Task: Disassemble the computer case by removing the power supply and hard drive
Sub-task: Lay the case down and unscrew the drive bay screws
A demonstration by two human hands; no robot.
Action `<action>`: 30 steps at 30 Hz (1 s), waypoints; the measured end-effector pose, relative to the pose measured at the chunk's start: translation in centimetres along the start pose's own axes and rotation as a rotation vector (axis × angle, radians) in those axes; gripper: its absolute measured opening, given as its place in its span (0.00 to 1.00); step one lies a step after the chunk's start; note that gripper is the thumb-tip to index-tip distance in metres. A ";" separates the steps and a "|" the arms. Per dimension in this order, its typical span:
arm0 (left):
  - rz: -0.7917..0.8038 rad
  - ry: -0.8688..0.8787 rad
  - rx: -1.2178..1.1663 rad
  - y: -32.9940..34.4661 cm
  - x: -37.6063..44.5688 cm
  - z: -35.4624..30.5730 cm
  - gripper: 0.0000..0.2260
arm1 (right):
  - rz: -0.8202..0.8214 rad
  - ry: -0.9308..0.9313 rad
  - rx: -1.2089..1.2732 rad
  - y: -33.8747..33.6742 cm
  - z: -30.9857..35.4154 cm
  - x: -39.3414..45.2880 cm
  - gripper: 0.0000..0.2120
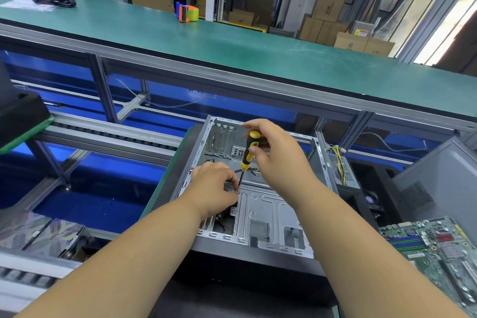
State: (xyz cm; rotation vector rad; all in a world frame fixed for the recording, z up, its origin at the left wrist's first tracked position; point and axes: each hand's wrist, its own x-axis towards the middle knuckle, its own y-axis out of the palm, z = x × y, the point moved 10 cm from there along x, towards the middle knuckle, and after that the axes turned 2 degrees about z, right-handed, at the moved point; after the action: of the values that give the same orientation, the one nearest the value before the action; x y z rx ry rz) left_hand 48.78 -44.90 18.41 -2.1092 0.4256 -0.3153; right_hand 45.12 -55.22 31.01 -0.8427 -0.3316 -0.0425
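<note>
An open grey computer case (260, 242) lies on its side in front of me, its metal drive bracket (265, 204) exposed. My right hand (278, 155) grips the yellow-and-black handle of a screwdriver (249, 152), which stands nearly upright with its tip on a screw (237, 191) at the bracket's left edge. My left hand (214, 186) pinches at that screw and the screwdriver's shaft near the tip. A black part (227, 217) shows below the bracket, mostly hidden. A power supply with yellow cables (339, 165) sits just right of the case.
A green motherboard (433, 248) lies at the lower right, with a grey case panel (438, 181) behind it. Roller conveyor rails (108, 134) run to the left. A long green bench (232, 41) crosses behind, carrying a tape dispenser (187, 12) and black cables (58, 1).
</note>
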 end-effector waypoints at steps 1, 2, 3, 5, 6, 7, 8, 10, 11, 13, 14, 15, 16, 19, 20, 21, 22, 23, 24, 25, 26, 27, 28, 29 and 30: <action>0.002 0.000 -0.001 0.0 0.0 0.0 0.07 | 0.010 -0.005 -0.009 0.2 0.0 0.0 0.19; 0.003 0.000 -0.002 0.0 0.0 0.0 0.08 | 0.017 -0.016 -0.029 0.3 0.1 -0.1 0.19; 0.002 -0.001 -0.002 0.0 0.0 0.0 0.08 | 0.020 -0.030 -0.050 0.4 0.2 -0.1 0.18; 0.000 -0.002 -0.004 -0.1 0.0 -0.1 0.07 | 0.012 -0.064 -0.073 0.4 0.4 -0.3 0.17; 0.000 -0.001 -0.007 -0.1 0.0 0.0 0.07 | 0.001 -0.083 -0.079 0.4 0.5 -0.3 0.16; 0.000 0.000 -0.008 -0.1 0.0 -0.1 0.07 | -0.012 -0.103 -0.087 0.3 0.7 -0.3 0.15; -0.001 0.002 -0.006 0.0 -0.1 -0.1 0.07 | -0.027 -0.119 -0.096 0.2 0.9 -0.4 0.14; -0.007 0.003 -0.004 -0.1 0.0 -0.1 0.07 | -0.057 -0.138 -0.105 0.0 1.1 -0.3 0.14; -0.013 0.002 0.000 -0.1 0.0 -0.1 0.06 | -0.075 -0.140 -0.100 -0.1 1.1 -0.3 0.14; -0.029 -0.001 0.004 -0.1 0.0 0.0 0.07 | -0.108 -0.115 -0.063 -0.3 0.9 -0.2 0.14; -0.036 -0.004 0.000 -0.1 0.0 0.1 0.07 | -0.117 -0.095 -0.041 -0.4 0.6 -0.2 0.13; -0.040 -0.005 -0.006 -0.1 0.0 0.1 0.08 | -0.121 -0.076 -0.027 -0.4 0.4 -0.2 0.12; -0.044 -0.006 -0.010 -0.1 0.0 0.2 0.08 | -0.118 -0.060 -0.020 -0.4 0.3 -0.1 0.11; -0.054 -0.010 0.000 -0.2 0.0 0.2 0.08 | -0.092 -0.045 -0.027 -0.3 0.4 -0.1 0.13; -0.054 -0.014 0.001 -0.2 0.0 0.2 0.09 | -0.078 -0.048 -0.036 -0.3 0.4 0.0 0.14; -0.056 -0.016 0.004 -0.3 0.0 0.2 0.10 | -0.062 -0.054 -0.051 -0.3 0.5 0.0 0.15; -0.059 -0.017 0.007 -0.3 0.0 0.1 0.10 | -0.046 -0.059 -0.065 -0.2 0.5 0.0 0.16; -0.064 -0.017 0.008 -0.4 -0.1 0.0 0.10 | -0.031 -0.057 -0.070 -0.1 0.5 0.0 0.17; -0.071 -0.016 0.003 -0.6 -0.1 -0.1 0.09 | -0.022 -0.047 -0.059 0.0 0.3 -0.1 0.18; -0.080 -0.015 -0.010 -0.7 -0.3 -0.2 0.08 | -0.017 -0.033 -0.033 0.1 0.1 -0.2 0.18; -0.092 -0.013 -0.032 -0.8 -0.4 -0.2 0.07 | -0.017 -0.027 -0.012 0.2 0.0 -0.3 0.18; -0.107 -0.010 -0.062 -1.0 -0.5 -0.3 0.06 | -0.024 -0.031 -0.009 0.1 0.0 -0.4 0.18; -0.122 -0.009 -0.093 -1.2 -0.6 -0.3 0.05 | -0.033 -0.044 -0.021 0.1 0.0 -0.5 0.17; -0.134 -0.014 -0.118 -1.3 -0.8 -0.3 0.05 | -0.040 -0.060 -0.032 0.1 0.1 -0.5 0.16; -0.141 -0.021 -0.130 -1.5 -0.8 -0.3 0.04 | -0.043 -0.068 -0.037 0.2 0.1 -0.5 0.16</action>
State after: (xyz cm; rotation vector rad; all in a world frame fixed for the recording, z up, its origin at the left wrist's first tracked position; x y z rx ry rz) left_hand 48.19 -44.00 19.73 -2.2732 0.2921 -0.3549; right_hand 44.62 -55.10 30.75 -0.8747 -0.4144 -0.0600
